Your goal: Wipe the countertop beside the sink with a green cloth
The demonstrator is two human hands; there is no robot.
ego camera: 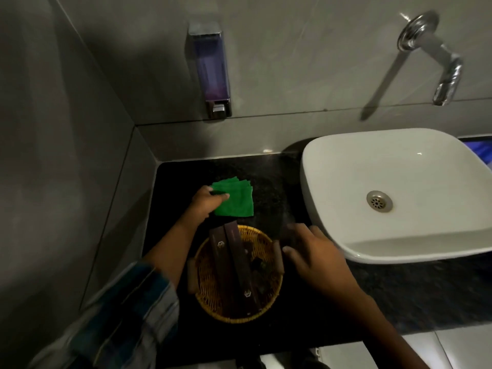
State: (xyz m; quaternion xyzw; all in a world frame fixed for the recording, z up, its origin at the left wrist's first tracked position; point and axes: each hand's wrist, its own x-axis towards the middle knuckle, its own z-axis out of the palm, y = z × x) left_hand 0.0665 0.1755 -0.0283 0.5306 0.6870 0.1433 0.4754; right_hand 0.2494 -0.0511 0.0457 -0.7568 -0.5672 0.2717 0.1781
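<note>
**Reaching for the cloth while the basket crowds the worktop**

Filling the right of the view, the white vessel sink sits on the black stone worktop, which leaves only a narrow strip between basin and corner wall to be wiped. A wall tap hangs over the basin, and a soap dispenser is fixed above the strip. Most of that strip's near half is taken by a round wicker basket holding two long dark boxes, probably kept there as guest supplies. It likely has to shift for a full wipe.

The right hand rests at the basket's right handle, fingers spread and loosely curled. It is blurred, so whether it truly grips is unclear. The folded green cloth lies flat behind the basket, near the back wall. The left hand lies on its left edge, fingers pinched on the fabric, seemingly ready to wipe.
</note>
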